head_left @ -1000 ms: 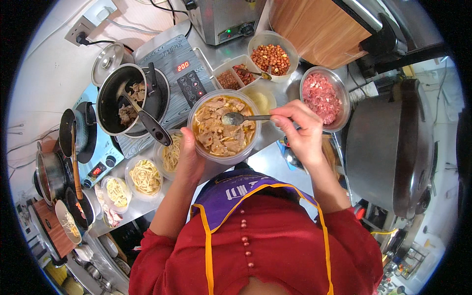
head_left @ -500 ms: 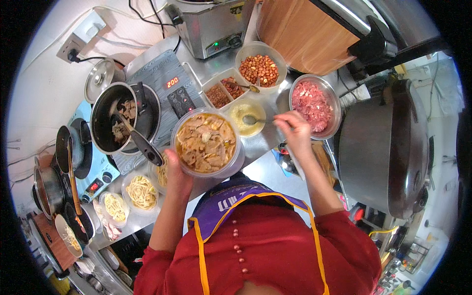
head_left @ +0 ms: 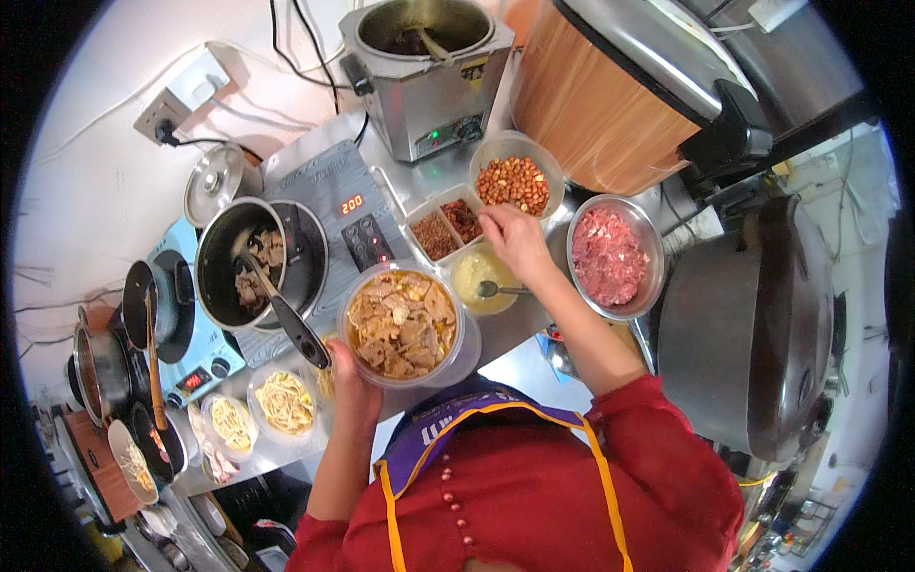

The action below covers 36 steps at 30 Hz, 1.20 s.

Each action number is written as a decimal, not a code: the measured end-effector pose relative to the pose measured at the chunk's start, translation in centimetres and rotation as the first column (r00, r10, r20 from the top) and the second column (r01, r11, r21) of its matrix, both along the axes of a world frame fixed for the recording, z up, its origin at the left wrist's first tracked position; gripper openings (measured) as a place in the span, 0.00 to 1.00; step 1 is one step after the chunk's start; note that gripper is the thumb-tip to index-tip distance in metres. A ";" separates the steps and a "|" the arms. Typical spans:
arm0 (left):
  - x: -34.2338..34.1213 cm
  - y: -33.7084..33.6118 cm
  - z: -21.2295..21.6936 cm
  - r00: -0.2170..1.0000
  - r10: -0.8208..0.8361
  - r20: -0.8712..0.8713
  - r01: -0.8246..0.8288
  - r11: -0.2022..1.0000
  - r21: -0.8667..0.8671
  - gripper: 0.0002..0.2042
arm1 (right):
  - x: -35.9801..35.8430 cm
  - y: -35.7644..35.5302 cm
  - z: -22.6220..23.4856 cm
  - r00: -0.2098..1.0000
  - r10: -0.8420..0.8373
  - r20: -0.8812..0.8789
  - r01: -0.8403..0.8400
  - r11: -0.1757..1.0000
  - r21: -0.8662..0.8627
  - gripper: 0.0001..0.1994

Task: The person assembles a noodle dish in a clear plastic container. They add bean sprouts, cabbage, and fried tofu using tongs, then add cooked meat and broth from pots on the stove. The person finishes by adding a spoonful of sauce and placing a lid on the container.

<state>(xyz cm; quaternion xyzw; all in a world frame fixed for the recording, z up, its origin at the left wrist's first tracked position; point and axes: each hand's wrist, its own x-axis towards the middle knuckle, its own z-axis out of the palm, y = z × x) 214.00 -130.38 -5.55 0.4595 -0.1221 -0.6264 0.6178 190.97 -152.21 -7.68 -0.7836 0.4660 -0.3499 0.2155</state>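
Observation:
My left hand (head_left: 355, 384) grips the side of a round clear plastic tub (head_left: 459, 367) of cooked meat slices (head_left: 400, 319) in brownish broth. My right hand (head_left: 519, 243) reaches to a divided box (head_left: 407, 221), its fingers closed at the compartment of dried red chili pieces (head_left: 461, 218); whatever they pinch is hidden. Below that hand stands a bowl of pale yellow paste (head_left: 469, 275) with a dark spoon (head_left: 496, 289) resting in it. The box's other compartment holds reddish-brown grains (head_left: 435, 236).
Peanuts (head_left: 513, 185) fill a tub behind my right hand; raw meat (head_left: 610, 255) fills a steel bowl at right. Left, a pot (head_left: 212, 276) with a black-handled ladle (head_left: 299, 329) overlaps an induction cooker (head_left: 334, 191). Noodle tubs (head_left: 286, 400) line the near edge. A steel warmer (head_left: 429, 114) stands behind.
My right hand has let go of the spoon in the paste and moved up and left to the chili compartment. The tub stays in my left hand. The whole view has shifted slightly.

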 end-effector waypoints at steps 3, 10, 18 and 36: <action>0.0 0.1 -0.7 1.000 0.018 0.007 -0.018 1.000 -0.019 0.41 | -0.2 -0.5 -0.5 0.997 -0.039 0.068 0.034 0.996 0.079 0.10; -0.3 -0.1 -0.6 0.997 0.054 -0.061 -0.058 0.996 -0.066 0.40 | -2.0 -1.2 0.3 0.878 -0.265 0.397 -0.014 0.817 0.577 0.12; -1.3 -1.8 -0.3 0.999 0.021 0.024 -0.021 1.000 0.001 0.41 | -3.5 0.3 4.7 0.737 -0.403 0.543 -0.122 0.711 0.692 0.12; -2.9 -5.1 0.2 0.998 -0.064 -0.016 0.062 0.993 -0.100 0.42 | -2.7 8.6 10.5 0.856 -0.026 0.517 -0.248 0.856 0.454 0.10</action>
